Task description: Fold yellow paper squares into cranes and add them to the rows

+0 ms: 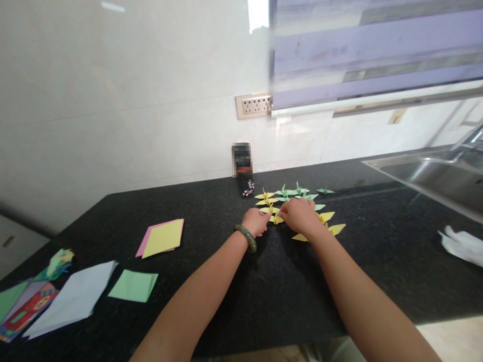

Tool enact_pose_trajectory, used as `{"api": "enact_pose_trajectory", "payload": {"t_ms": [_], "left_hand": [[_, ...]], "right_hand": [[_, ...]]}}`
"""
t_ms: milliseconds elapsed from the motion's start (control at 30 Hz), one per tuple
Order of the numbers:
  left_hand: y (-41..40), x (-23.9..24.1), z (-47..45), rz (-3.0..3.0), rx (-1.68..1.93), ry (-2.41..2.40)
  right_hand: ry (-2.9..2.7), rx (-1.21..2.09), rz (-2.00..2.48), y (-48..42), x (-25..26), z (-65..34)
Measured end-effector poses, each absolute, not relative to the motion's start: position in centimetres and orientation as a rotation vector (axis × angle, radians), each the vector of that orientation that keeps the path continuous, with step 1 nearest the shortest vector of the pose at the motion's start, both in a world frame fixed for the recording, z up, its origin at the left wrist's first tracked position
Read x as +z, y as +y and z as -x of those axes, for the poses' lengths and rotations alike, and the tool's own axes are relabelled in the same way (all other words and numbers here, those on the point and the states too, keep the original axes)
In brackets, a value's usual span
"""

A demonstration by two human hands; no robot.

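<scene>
Folded paper cranes stand in rows on the black countertop. Both my hands meet at the near end of a yellow column, around a small yellow paper crane (276, 219). My left hand (256, 221), with a green bangle at the wrist, pinches its left side. From the right, my right hand (300, 213) pinches at its other side, fingertips partly hidden. Behind it stand more yellow cranes (266, 195). Several green cranes (301, 190) are beyond my right hand, which hides some of them. Further yellow cranes (337, 229) show beside my right wrist.
Yellow and pink paper sheets (164, 238), a green sheet (133, 285), white paper (77, 296) and a colourful packet (28, 311) lie left. A blurred dark object (242, 160) leans on the wall. A sink (433, 183) and white cloth (462, 245) are right.
</scene>
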State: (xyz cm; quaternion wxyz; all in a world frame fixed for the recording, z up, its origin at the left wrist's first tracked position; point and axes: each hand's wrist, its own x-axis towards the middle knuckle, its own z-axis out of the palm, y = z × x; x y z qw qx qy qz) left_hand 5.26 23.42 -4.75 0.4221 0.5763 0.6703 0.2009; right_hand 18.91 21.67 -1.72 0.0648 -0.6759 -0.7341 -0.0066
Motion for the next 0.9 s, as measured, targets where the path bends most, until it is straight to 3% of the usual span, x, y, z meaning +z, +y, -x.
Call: {"api": "enact_pose_trajectory", "payload": {"t_ms": [900], "left_hand": [[24.0, -5.1, -5.5, -1.448, 0.361, 1.718]], "right_hand": [[-2.274, -0.139, 2.054, 21.7, -3.0, -18.6]]}}
